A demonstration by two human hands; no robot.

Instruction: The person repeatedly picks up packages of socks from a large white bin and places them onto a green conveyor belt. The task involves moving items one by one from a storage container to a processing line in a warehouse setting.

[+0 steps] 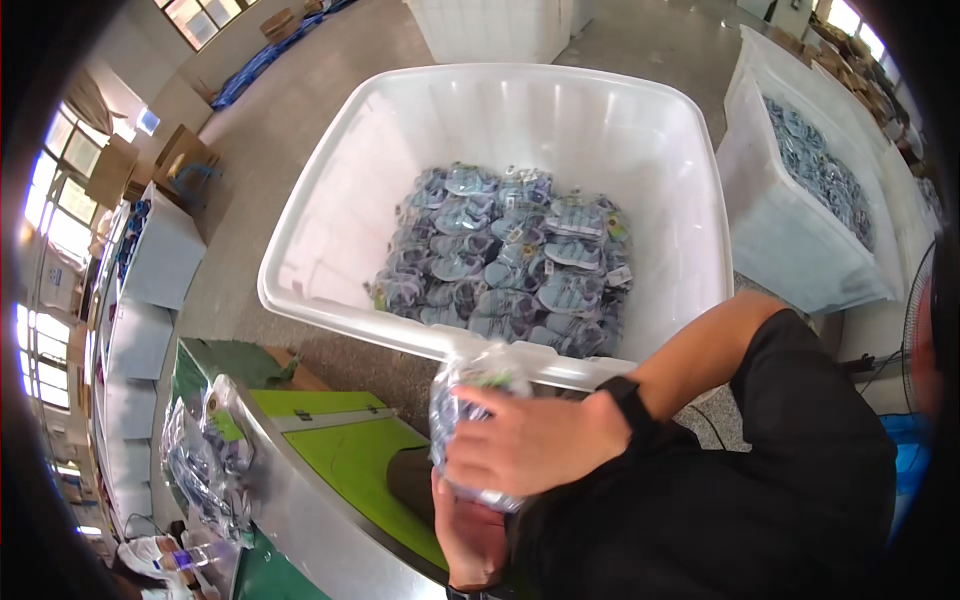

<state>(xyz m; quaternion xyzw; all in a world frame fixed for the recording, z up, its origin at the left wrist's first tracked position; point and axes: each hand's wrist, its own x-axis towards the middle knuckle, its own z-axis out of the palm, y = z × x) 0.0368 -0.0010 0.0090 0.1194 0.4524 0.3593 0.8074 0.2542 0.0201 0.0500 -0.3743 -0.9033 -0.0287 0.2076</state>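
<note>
Clamping clear bag (478, 378) from above w/ R-hand grip (540, 440), prob. to steady it. Supporting from below w/ L-hand grip (472, 535), prob. to share wt.; cannot tell closure there (hidden). Held by middle of near rim of white bin (660, 200); cannot tell if touching. Note bagged shoes (510, 262) packed close inside, prob. to save space. Note loose bags (208, 470) at L edge of metal-topped surface (300, 510), toward far end, prob. for easy reach.

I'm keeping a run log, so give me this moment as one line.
left hand: holds wrapped package from below | right hand: over it | ahead: white bin, bagged shoes inside
</note>
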